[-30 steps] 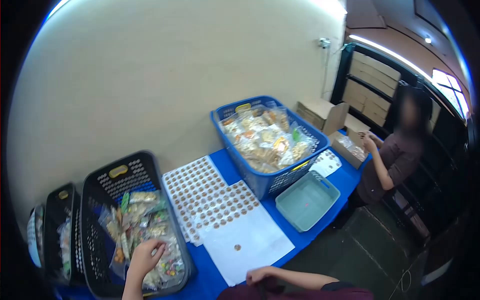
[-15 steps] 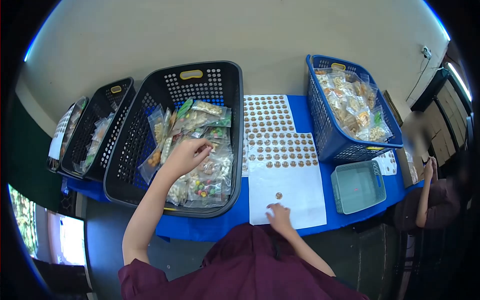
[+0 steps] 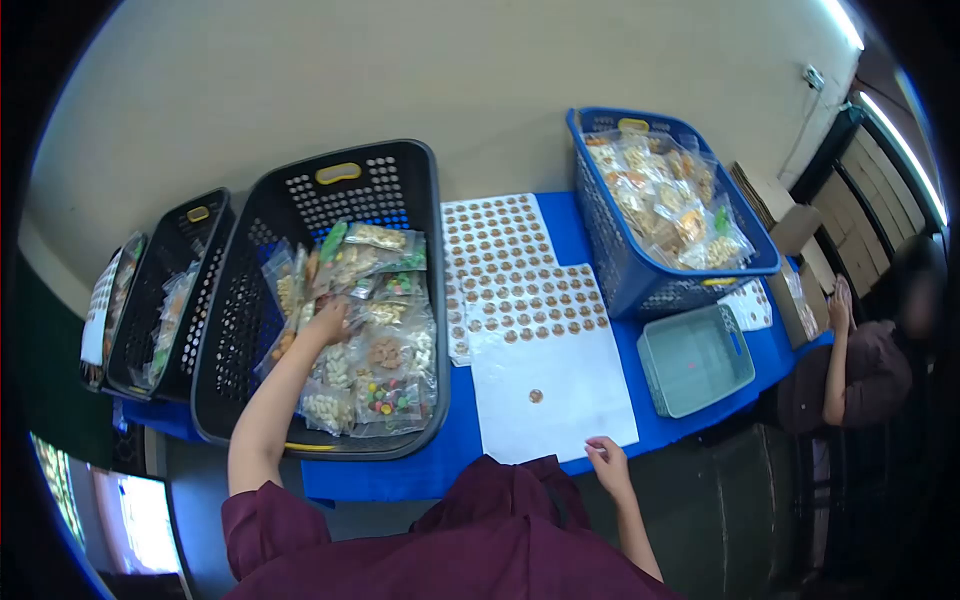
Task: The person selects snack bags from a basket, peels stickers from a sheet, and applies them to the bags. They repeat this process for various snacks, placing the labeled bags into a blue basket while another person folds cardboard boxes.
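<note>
My left hand (image 3: 328, 322) reaches into a large black basket (image 3: 212, 385), low over the clear snack packets (image 3: 385, 355). Its fingers point down among the packets, the tips partly hidden, and I cannot tell whether they grip one. Packets in the basket hold pale puffs, brown pieces and coloured sweets. At the lower right edge of a white sticker sheet (image 3: 550, 370), my right hand (image 3: 607, 465) has its fingers apart and holds nothing. Rows of round brown stickers cover the sheet's upper part, and a single sticker (image 3: 536, 396) sits lower down.
A blue basket (image 3: 640, 270) full of packets stands right of the sheets, behind a pale green tray (image 3: 695, 365). More black baskets (image 3: 165, 300) are at the left on the blue tablecloth (image 3: 400, 480). Another person (image 3: 850, 380) is at the far right.
My left hand has moved left and down among the packets. My right hand has drawn back from beside the single sticker to the sheet's lower right edge. The view has shifted.
</note>
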Tool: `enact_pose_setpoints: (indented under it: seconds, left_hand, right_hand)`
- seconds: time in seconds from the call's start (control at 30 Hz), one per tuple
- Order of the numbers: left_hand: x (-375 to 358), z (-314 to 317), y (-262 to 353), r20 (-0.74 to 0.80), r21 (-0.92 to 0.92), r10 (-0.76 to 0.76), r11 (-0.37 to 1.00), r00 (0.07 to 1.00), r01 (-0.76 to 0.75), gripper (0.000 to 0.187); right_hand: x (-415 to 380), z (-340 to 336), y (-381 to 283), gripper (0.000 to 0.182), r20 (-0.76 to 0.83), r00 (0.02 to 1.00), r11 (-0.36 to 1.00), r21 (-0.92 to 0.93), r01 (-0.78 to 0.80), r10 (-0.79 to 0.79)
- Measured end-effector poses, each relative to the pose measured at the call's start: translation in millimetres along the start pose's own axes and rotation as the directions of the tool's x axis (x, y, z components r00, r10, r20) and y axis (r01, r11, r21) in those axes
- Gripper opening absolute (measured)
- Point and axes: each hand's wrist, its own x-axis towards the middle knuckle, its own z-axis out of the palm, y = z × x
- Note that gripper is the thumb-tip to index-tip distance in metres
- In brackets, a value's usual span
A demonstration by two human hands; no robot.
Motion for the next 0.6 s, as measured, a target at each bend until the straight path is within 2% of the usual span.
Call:
enact_pose_setpoints:
  seconds: [0.03,0.1,0.13,0.17,0.2,0.23,0.3,0.33,0.37,0.43,0.5,0.53,0.6]
  left_hand:
    - [-1,8,5,0.08,0.013,0.035,0.999,0.996,-0.036,0.058]
    - [6,-1,15,0.176,-0.046,-0.015,0.999,0.984,0.023,0.066]
    - [4,-24,31,0.226,-0.159,-0.063,0.982,0.972,0.101,0.064]
    - [9,-14,24,0.114,-0.182,0.036,0.983,0.993,-0.015,0.057]
    - [7,-23,33,0.1,-0.179,0.032,0.984,0.994,-0.014,0.054]
    - [4,-33,41,0.083,-0.176,0.028,0.984,0.996,-0.013,0.051]
    - [5,-31,45,0.097,-0.184,0.049,0.982,0.994,-0.031,0.048]
    - [4,-33,47,0.118,-0.194,0.067,0.98,0.991,-0.044,0.048]
    - [3,-33,49,0.142,-0.206,0.084,0.977,0.986,-0.053,0.047]
    - [4,-33,51,0.151,-0.187,0.081,0.981,0.985,-0.052,0.045]
    - [-1,-44,56,0.159,-0.194,0.046,0.981,0.986,-0.014,0.045]
    - [-2,-51,59,0.133,-0.205,0.036,0.979,0.99,-0.008,0.045]
    - [-6,-63,64,0.107,-0.244,0.022,0.97,0.994,0.005,0.044]
  right_hand:
    - [-3,6,-26,0.017,0.022,0.999,0.999,-0.024,0.027,-0.026]
    - [-4,23,-51,0.02,0.128,0.972,0.979,-0.022,0.202,-0.197]
    - [-4,37,-59,0.021,0.218,0.959,0.983,-0.004,0.185,-0.18]
    - [-8,51,-64,0.022,0.306,0.937,0.985,0.016,0.17,-0.167]
    - [-11,68,-55,0.021,0.39,0.898,0.977,0.024,0.211,-0.204]
    - [-12,86,-41,0.021,0.47,0.849,0.966,0.038,0.254,-0.242]
    - [-25,108,-32,0.02,0.69,0.714,0.954,-0.121,0.275,-0.118]
    - [-32,110,-33,0.021,0.732,0.669,0.951,-0.102,0.292,-0.127]
    - [-39,108,-32,0.022,0.82,0.568,0.953,-0.108,0.284,-0.076]
    - [-58,97,-44,0.022,0.798,0.601,0.971,-0.115,0.209,-0.034]
    - [-60,76,-46,0.024,0.764,0.639,0.956,-0.11,0.272,-0.094]
    - [-56,64,-52,0.026,0.806,0.586,0.953,-0.238,0.186,0.086]
    - [-56,62,-50,0.026,0.838,0.542,0.936,-0.244,0.255,0.071]
